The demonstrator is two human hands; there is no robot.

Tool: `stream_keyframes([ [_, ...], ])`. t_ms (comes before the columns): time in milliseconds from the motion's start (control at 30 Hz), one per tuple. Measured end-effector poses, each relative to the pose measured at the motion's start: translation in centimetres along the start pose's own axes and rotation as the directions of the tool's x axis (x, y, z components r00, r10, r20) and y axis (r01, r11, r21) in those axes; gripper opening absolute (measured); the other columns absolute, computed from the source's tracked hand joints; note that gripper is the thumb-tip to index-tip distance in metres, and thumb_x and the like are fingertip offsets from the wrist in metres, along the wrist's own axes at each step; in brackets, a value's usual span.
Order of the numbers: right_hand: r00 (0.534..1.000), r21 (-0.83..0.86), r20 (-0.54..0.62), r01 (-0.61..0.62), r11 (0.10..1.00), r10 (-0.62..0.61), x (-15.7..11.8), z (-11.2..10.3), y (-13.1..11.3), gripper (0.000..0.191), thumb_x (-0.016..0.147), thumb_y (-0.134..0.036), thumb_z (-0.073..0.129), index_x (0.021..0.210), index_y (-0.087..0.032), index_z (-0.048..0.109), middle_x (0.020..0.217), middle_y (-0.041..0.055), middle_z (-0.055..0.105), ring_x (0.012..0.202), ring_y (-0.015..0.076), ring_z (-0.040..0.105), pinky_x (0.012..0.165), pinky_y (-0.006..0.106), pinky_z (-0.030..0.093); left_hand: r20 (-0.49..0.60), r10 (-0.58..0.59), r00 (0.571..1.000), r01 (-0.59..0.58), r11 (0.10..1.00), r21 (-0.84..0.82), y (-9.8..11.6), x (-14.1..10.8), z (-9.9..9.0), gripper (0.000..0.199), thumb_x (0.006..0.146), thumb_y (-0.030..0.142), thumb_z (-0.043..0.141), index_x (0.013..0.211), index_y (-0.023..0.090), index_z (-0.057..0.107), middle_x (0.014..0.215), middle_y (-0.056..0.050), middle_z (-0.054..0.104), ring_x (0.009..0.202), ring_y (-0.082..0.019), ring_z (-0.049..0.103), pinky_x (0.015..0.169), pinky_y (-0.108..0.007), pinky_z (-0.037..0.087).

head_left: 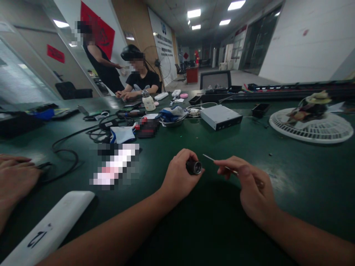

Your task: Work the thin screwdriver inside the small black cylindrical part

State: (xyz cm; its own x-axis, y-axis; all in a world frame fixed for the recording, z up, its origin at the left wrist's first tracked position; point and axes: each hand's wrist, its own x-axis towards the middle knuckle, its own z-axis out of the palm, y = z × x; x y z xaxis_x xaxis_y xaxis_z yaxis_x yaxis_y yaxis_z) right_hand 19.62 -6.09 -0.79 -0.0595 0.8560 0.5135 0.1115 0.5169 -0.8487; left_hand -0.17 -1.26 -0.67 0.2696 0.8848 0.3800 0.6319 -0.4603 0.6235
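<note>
Clamping around a dark cylinder [194,167], the left hand [181,168] presents its ringed end to the near side, slightly rightward. Just right of that grip, the right hand [251,184] pinches a thin tool [209,157], fingers wrapped together on it, its metal tip pointing back toward the left hand. Tip and cylinder stand apart, so both pieces are in hand but no contact between them is made; whether anything inside the cylinder has been loosened cannot be told, as the grip hides most of its body.

Far left of the grip, another person's hand [18,177] rests by a black cable [76,155]. Nearer, a white device [55,225] lies alongside the left forearm and could hamper a sweep that way. Beyond the left hand, leftward, come a blue-and-white cloth [123,135], a cream bottle [149,101] and a bowl [173,123] heaped with blue fabric. Straight beyond the gap between the hands sits a silver box [221,116]. Past the right hand, a small dark piece [271,154] lies on the green table [155,159], easily knocked, with a white grille [313,136] farther right.
</note>
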Motion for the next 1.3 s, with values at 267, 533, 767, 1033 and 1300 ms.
stream_keyframes([
  [267,0.994,-0.055,0.111,0.004,0.998,0.002,0.27,0.16,-0.34,0.032,0.104,-0.032,0.048,0.094,-0.024,0.078,0.088,0.0036,0.067,0.078,0.0174,0.061,0.067,0.031,0.046,0.004,0.009,1.0,-0.009,0.999,-0.033,-0.28,-0.08,0.25,0.023,0.076,0.02,0.071,0.086,0.02,0.05,0.083,0.0,0.058,0.072,-0.015,0.055,0.062,-0.028,0.042],
  [533,0.98,-0.083,0.2,0.038,0.996,-0.021,0.11,0.18,-0.55,0.034,0.103,-0.026,0.045,0.084,-0.021,0.073,0.082,0.0033,0.064,0.075,0.0172,0.061,0.067,0.032,0.045,0.027,0.015,1.0,-0.014,0.999,-0.038,-0.16,-0.18,0.23,0.027,0.076,0.025,0.074,0.084,0.021,0.049,0.082,0.001,0.058,0.071,-0.015,0.054,0.061,-0.028,0.041],
  [767,0.968,-0.076,0.243,0.08,0.994,-0.059,0.23,0.18,-0.79,0.03,0.102,-0.026,0.046,0.088,-0.022,0.072,0.086,0.0039,0.064,0.078,0.0179,0.061,0.068,0.031,0.046,0.041,0.019,0.999,-0.018,0.999,-0.029,-0.06,-0.21,0.22,0.026,0.076,0.022,0.073,0.084,0.021,0.05,0.082,0.0,0.058,0.073,-0.017,0.055,0.062,-0.029,0.042],
  [1033,0.983,-0.158,0.18,0.07,0.985,-0.041,0.03,0.2,-0.81,0.031,0.102,-0.024,0.046,0.08,-0.021,0.067,0.08,0.0028,0.061,0.07,0.0163,0.057,0.062,0.031,0.043,0.076,0.007,0.997,-0.005,0.999,-0.032,-0.12,-0.25,0.15,0.025,0.076,0.022,0.074,0.084,0.021,0.049,0.082,0.0,0.06,0.073,-0.017,0.056,0.062,-0.029,0.043],
  [1300,0.978,-0.167,0.206,0.067,0.984,-0.031,0.01,0.13,-0.83,0.035,0.102,-0.024,0.044,0.072,-0.02,0.062,0.073,0.0022,0.059,0.066,0.0165,0.057,0.06,0.032,0.042,0.09,0.038,0.995,-0.034,0.999,-0.04,-0.24,-0.31,0.23,0.027,0.076,0.025,0.075,0.085,0.021,0.05,0.081,0.001,0.059,0.071,-0.016,0.056,0.06,-0.028,0.043],
])
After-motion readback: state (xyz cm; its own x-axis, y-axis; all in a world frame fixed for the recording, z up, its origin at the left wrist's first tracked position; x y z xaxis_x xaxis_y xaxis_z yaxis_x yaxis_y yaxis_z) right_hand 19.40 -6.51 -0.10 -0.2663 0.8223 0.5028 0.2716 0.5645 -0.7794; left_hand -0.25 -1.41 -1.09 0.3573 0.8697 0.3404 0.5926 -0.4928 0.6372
